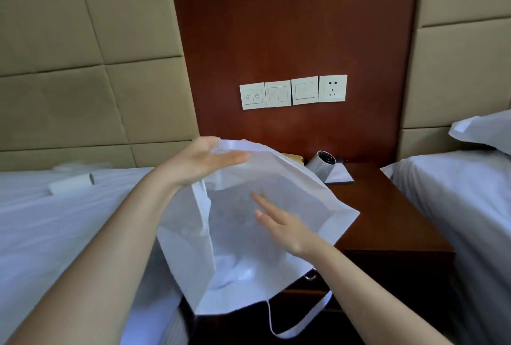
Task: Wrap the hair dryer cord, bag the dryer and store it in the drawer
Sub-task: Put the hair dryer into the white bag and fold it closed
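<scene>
Left hand (201, 162): up at the top edge of the bag (290, 187), with the fingers out nearly straight. The edge lies against them. I cannot tell if the thumb pinches it.
Right hand (279, 223): loose and flat, fingers straight and spread a bit. It reaches into the mouth of the bag and touches the inside. It grips nothing.
Bag: white and thin, held up in the air between the two beds, with its mouth turned to the person. A white strap (298, 325) hangs down from the bottom.
Hair dryer (322, 163): white, lying on the brown table (387, 214), just behind the far edge of the bag. It is not in the bag. It rests on a white card (341, 176).
Drawer (331, 278): in the front of the table, under the bag. A small metal handle (311, 276) peeks out.
Left bed (55, 220): white sheet with a white roll (72, 183) on it.
Right bed (456, 192): white, with a pillow (484, 132).
Wall: white switches (279, 93) and a plug socket (332, 88).
</scene>
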A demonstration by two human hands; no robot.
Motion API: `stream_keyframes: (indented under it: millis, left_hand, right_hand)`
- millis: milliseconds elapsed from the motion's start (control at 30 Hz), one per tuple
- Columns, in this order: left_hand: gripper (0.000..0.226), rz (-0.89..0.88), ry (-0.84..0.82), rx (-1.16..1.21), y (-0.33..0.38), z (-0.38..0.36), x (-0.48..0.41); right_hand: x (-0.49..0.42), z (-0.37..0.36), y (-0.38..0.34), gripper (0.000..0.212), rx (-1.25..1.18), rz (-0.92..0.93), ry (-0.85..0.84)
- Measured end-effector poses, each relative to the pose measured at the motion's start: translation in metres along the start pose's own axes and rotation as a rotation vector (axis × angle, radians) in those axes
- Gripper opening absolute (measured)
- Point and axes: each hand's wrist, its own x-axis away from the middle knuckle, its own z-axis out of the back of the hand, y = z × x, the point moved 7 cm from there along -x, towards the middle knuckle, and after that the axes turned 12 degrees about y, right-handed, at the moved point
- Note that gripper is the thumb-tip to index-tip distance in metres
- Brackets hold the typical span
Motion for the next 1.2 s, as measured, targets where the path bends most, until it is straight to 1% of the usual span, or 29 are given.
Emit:
stream_keyframes:
  millis: [100,133,233,333,400,533,567,633,667,700,733,800,867,900,933,1000,1033,1067,1100,1133,1200]
  left_hand:
    - [0.078,-0.058,-0.046,-0.035,0.011,0.015,0.006]
    - [0.076,-0.070,-0.062,-0.059,0.013,0.019,0.008]
    - [0.079,-0.098,-0.128,-0.088,0.016,0.030,0.014]
    - [0.068,-0.157,-0.160,-0.091,0.017,0.042,0.017]
    - [0.058,-0.151,-0.115,-0.070,0.015,0.055,0.015]
    - [0.036,-0.159,0.017,0.093,0.013,0.079,0.009]
    - [0.034,-0.156,0.046,0.121,0.011,0.083,0.008]
    - [0.033,-0.144,0.079,0.138,0.004,0.086,0.004]
    - [0.035,-0.145,0.087,0.130,0.002,0.085,0.002]
    - [0.038,-0.154,0.096,0.113,-0.001,0.083,0.000]
    - [0.041,-0.172,0.105,0.093,-0.001,0.081,-0.002]
    - [0.041,-0.226,0.105,0.052,0.000,0.073,-0.006]
    - [0.032,-0.268,0.098,-0.005,0.000,0.065,-0.010]
    - [0.029,-0.283,0.097,-0.031,-0.001,0.060,-0.011]
    - [0.029,-0.297,0.096,-0.049,-0.002,0.055,-0.013]
    - [0.032,-0.308,0.082,-0.075,-0.004,0.043,-0.014]
    - [0.033,-0.304,0.068,-0.093,-0.004,0.036,-0.013]
    - [0.035,-0.298,0.045,-0.117,-0.006,0.030,-0.014]
    - [0.039,-0.287,0.014,-0.138,-0.007,0.025,-0.014]
    - [0.044,-0.270,-0.026,-0.152,-0.009,0.021,-0.014]
    - [0.053,-0.234,-0.106,-0.165,-0.012,0.014,-0.011]
  right_hand:
    - [0.001,-0.032,0.004,0.048,0.004,-0.027,-0.103]
    - [0.001,-0.043,0.005,0.048,0.006,-0.036,-0.129]
    - [-0.001,-0.068,0.006,0.048,0.033,-0.034,-0.196]
    - [-0.006,-0.085,0.017,0.047,0.104,-0.049,-0.221]
    - [-0.013,-0.091,0.024,0.047,0.191,-0.054,-0.224]
    - [-0.026,-0.094,0.035,0.048,0.295,-0.036,-0.232]
    - [-0.029,-0.093,0.039,0.048,0.287,-0.049,-0.235]
    - [-0.033,-0.087,0.042,0.054,0.158,-0.127,-0.211]
    - [-0.034,-0.083,0.042,0.059,0.085,-0.167,-0.190]
    - [-0.036,-0.079,0.039,0.059,0.028,-0.175,-0.172]
    - [-0.037,-0.073,0.032,0.054,0.000,-0.163,-0.152]
    - [-0.040,-0.059,0.011,0.046,-0.037,-0.068,-0.091]
    - [-0.039,-0.041,-0.015,0.040,-0.100,0.073,0.007]
    - [-0.037,-0.031,-0.029,0.036,-0.148,0.144,0.078]
    - [-0.034,-0.020,-0.039,0.032,-0.187,0.214,0.184]
    - [-0.021,0.003,-0.057,0.022,-0.241,0.360,0.446]
    - [-0.014,0.013,-0.066,0.017,-0.273,0.430,0.550]
    - [-0.007,0.022,-0.073,0.015,-0.296,0.480,0.623]
    - [-0.002,0.028,-0.079,0.021,-0.312,0.506,0.665]
    - [0.000,0.032,-0.081,0.026,-0.320,0.514,0.677]
    - [0.000,0.035,-0.082,0.029,-0.273,0.511,0.675]
